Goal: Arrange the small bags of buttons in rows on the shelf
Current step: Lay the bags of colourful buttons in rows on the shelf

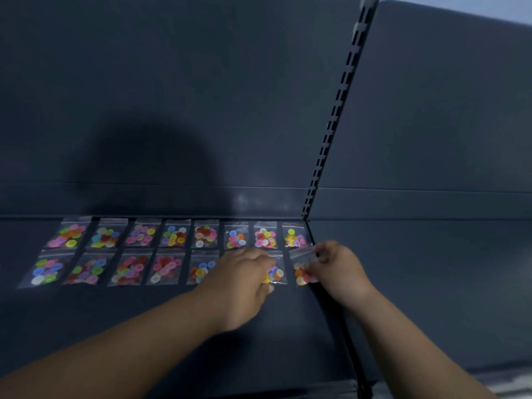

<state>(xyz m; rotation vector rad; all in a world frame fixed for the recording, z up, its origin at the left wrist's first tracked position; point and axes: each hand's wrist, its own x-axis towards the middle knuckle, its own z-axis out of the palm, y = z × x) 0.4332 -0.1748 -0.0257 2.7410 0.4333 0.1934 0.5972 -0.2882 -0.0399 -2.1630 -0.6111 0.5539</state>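
Small clear bags of coloured buttons lie in two rows on the dark shelf (pixel 178 309). The back row (pixel 172 234) holds several bags along the back wall. The front row (pixel 129 269) runs beneath it. My left hand (pixel 241 280) lies palm down over a front-row bag (pixel 277 273), fingers curled onto it and hiding most of it. My right hand (pixel 336 266) pinches the last bag (pixel 302 272) at the row's right end, beside the shelf divider.
A slotted black upright (pixel 336 116) rises from the shelf's right end, and its divider rail (pixel 339 326) runs toward me. Beyond it lies another dark shelf section (pixel 431 269). A shadow falls on the back panel (pixel 144 82).
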